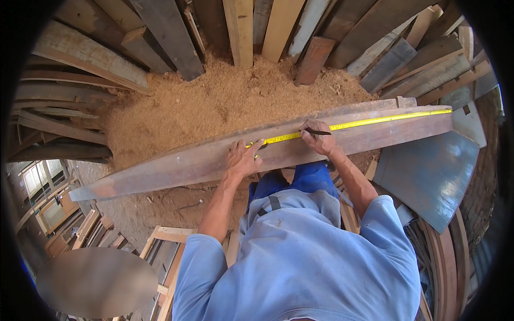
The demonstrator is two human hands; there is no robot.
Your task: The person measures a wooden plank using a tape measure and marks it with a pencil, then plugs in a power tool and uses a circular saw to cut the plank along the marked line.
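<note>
A long wooden plank (193, 163) lies crosswise in front of me, from the far left to the right. Along its right part stretches a yellow measuring tape (375, 121), drawn out to the plank's right end. My left hand (243, 158) rests on the plank, its fingers around the tape measure, whose body is mostly covered by the hand. Farther right, my right hand (317, 140) is closed on a dark, slim pencil (320, 132), kept beside the tape's edge. The pencil's tip is too small to make out.
A heap of sawdust (214, 107) spreads beyond the plank. Many boards (238, 32) lean upright around it. A blue-grey curved panel (428, 176) stands at the right below the plank. Wooden frames (171, 235) and scrap timber lie at the lower left.
</note>
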